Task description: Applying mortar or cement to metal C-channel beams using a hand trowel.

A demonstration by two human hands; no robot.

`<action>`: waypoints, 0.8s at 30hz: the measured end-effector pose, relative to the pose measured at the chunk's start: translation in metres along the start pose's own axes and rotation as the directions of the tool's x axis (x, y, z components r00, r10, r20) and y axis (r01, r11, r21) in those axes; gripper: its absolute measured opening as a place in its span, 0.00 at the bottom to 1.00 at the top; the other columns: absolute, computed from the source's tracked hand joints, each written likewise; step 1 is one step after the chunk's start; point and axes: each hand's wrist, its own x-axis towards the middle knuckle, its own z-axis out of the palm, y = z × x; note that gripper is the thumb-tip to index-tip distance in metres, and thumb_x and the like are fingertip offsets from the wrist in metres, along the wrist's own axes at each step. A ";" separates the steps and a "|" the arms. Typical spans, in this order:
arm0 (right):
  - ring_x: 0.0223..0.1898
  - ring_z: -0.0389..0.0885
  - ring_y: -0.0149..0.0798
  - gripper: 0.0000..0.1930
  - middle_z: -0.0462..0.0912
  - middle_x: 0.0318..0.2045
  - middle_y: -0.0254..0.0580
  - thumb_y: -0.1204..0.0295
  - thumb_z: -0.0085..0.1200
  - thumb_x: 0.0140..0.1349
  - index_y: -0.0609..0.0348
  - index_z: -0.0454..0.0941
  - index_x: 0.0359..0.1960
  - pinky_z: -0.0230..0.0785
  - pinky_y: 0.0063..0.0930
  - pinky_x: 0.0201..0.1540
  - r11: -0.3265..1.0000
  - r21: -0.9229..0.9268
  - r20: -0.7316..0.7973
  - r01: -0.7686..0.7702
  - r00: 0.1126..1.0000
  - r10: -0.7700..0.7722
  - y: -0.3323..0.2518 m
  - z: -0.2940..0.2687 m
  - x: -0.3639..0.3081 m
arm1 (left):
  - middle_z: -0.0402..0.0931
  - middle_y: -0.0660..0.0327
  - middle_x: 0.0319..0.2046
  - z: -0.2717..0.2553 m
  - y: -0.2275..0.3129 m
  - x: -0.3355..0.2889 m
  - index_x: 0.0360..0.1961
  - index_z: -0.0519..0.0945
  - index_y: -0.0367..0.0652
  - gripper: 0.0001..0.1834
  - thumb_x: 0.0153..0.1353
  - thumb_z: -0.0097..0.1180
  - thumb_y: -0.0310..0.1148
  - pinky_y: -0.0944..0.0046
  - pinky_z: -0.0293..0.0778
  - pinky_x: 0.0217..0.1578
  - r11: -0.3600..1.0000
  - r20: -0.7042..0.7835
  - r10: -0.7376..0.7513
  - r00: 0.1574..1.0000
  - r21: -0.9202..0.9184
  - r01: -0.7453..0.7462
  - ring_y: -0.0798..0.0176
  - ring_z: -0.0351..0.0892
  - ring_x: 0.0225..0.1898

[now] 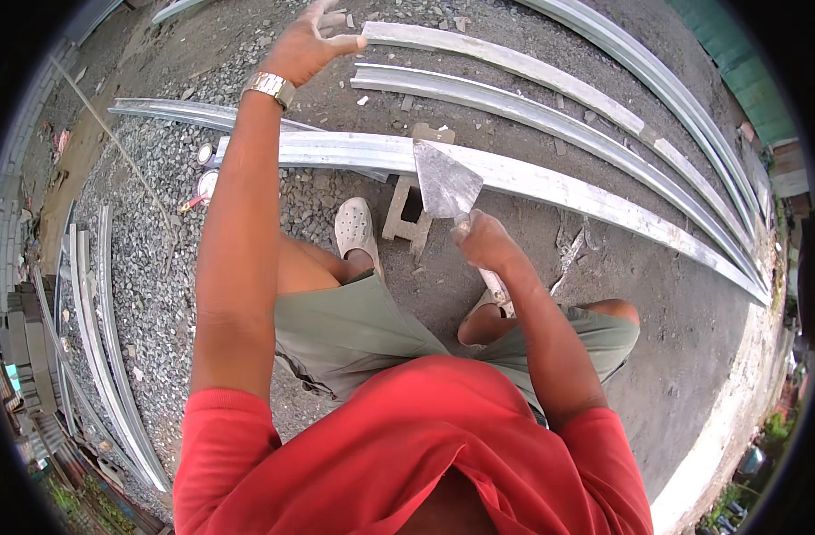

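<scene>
Head view: I log R hand [486, 239], fingers round trowel [449, 183], long axis crosswise to beam [559, 185], far end overlapping it, contact unclear; R hand nearside of beam, L hand [306, 50] beyond, fingers wide.

Ground [683, 259]: grey gravel [176, 267] toward its left edge, bare dark earth toward its right edge.
Left channels [93, 312]: long metal lengths lying side by side near the ground's left edge.
Far channels [479, 92]: appear to lie across it, reaching toward its right edge.
Hollow block [395, 214]: concrete, near its middle.
Pale clog [356, 227]: just beside the block.
</scene>
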 end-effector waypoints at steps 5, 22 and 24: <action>0.40 0.79 0.63 0.21 0.79 0.32 0.70 0.62 0.51 0.58 0.77 0.75 0.35 0.70 0.48 0.44 0.992 -0.125 -0.094 0.008 0.995 -0.020 0.036 -0.040 -0.012 | 0.77 0.54 0.42 -0.067 0.012 -0.051 0.56 0.69 0.34 0.32 0.52 0.66 0.37 0.64 0.74 0.44 0.883 -0.423 -0.081 0.902 -0.451 -0.132 0.61 0.78 0.43; 0.44 0.77 0.65 0.19 0.79 0.34 0.70 0.64 0.52 0.56 0.73 0.75 0.39 0.68 0.48 0.49 0.966 -0.255 -0.075 -0.045 0.997 0.027 0.018 -0.047 -0.033 | 0.80 0.49 0.45 -0.095 -0.045 -0.066 0.54 0.70 0.30 0.33 0.51 0.67 0.38 0.63 0.74 0.47 0.843 -0.438 -0.378 0.815 -0.527 0.108 0.56 0.81 0.46; 0.42 0.77 0.64 0.18 0.79 0.34 0.69 0.65 0.52 0.56 0.72 0.75 0.37 0.68 0.49 0.48 0.953 -0.302 -0.084 0.002 0.996 -0.029 0.008 -0.030 -0.030 | 0.80 0.50 0.45 -0.085 -0.041 -0.062 0.55 0.70 0.30 0.33 0.52 0.67 0.38 0.63 0.74 0.47 0.833 -0.418 -0.382 0.825 -0.543 0.111 0.57 0.81 0.45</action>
